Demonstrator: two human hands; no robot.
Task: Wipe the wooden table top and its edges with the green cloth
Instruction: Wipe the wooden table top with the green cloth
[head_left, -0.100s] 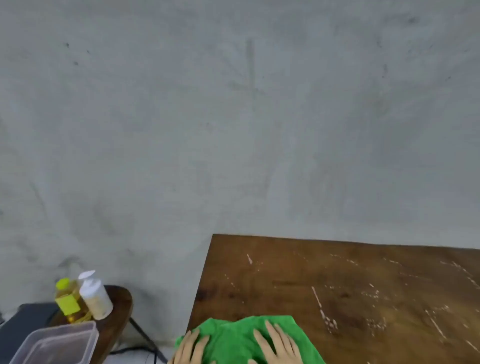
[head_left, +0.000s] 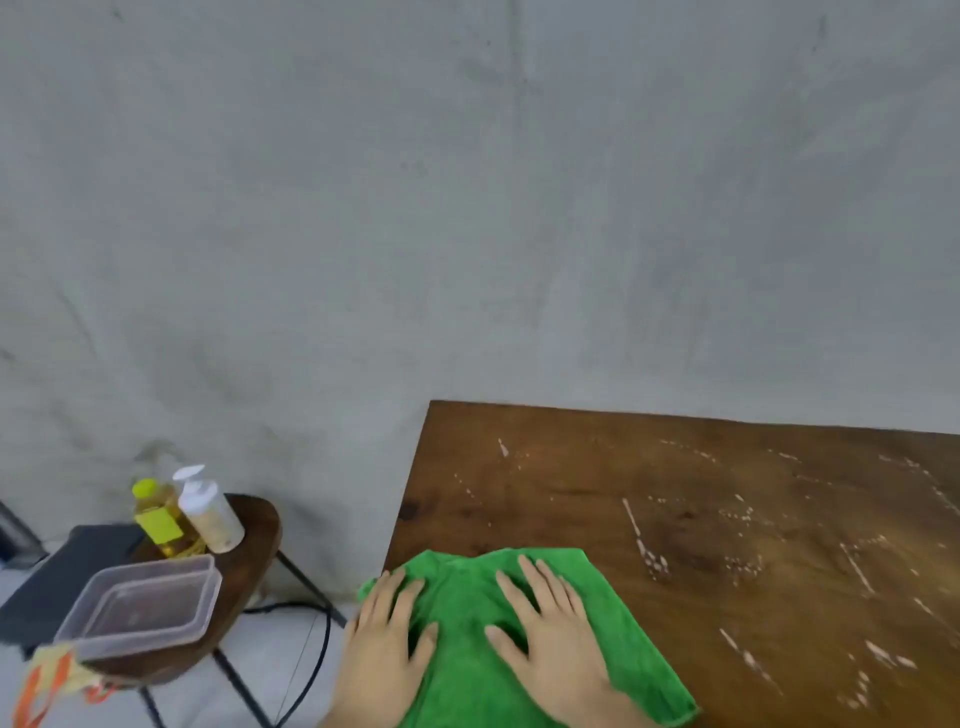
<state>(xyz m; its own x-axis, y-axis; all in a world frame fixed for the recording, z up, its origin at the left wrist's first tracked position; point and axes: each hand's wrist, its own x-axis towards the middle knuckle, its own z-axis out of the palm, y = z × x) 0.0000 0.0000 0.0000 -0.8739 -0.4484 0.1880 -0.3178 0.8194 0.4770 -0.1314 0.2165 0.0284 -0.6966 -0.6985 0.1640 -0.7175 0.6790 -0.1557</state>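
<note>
A green cloth (head_left: 524, 675) lies spread on the near left corner of the wooden table (head_left: 675, 483), hanging slightly over the left edge. My left hand (head_left: 387, 644) rests flat on the cloth's left part at the table's left edge, fingers apart. My right hand (head_left: 550, 634) presses flat on the middle of the cloth, fingers spread. The brown table top carries pale scratches and specks to the right of the cloth.
A grey wall (head_left: 467, 208) stands right behind the table. Left of the table, a small dark stool (head_left: 254, 540) holds a yellow bottle (head_left: 158, 519), a white bottle (head_left: 210, 514) and a clear plastic container (head_left: 140, 608). A black cable (head_left: 317, 639) lies on the floor.
The view has tilted downward, so both hands and the cloth show more fully. The hands stay flat on the cloth at the table's left corner.
</note>
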